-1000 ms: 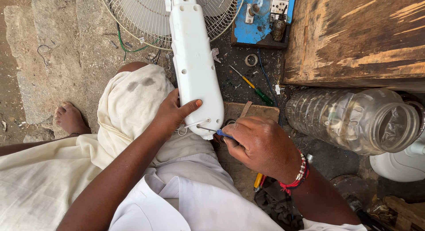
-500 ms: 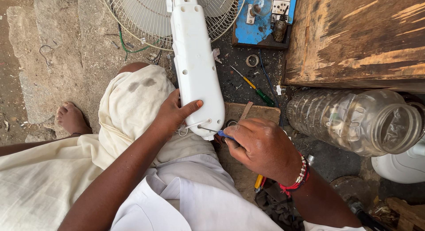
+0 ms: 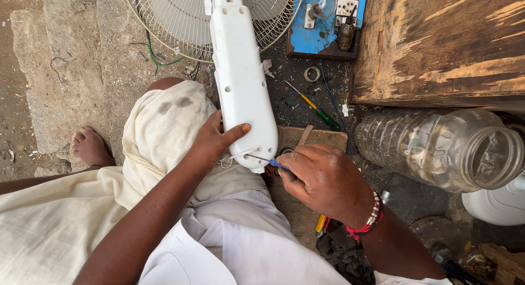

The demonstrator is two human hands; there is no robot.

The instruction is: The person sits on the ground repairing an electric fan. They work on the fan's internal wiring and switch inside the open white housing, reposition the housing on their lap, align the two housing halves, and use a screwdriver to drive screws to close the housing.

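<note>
Left hand [image 3: 210, 143] is gripping the white fan housing [image 3: 240, 77]; right hand [image 3: 322, 178] is clenching a screwdriver [image 3: 268, 160], whose tip may be slipping off if the housing shifts.

Fan housing [image 3: 240, 83]: smooth white plastic (slightly glossy); jar [image 3: 437, 148]: clear plastic, 3 o'clock; crate [image 3: 443, 44]: rough wood.

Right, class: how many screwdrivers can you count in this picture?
3, perhaps more hidden. One in the right hand, its tip on the white housing; one green-and-yellow screwdriver on the ground beside it; a yellow handle shows under the wrist.
</note>
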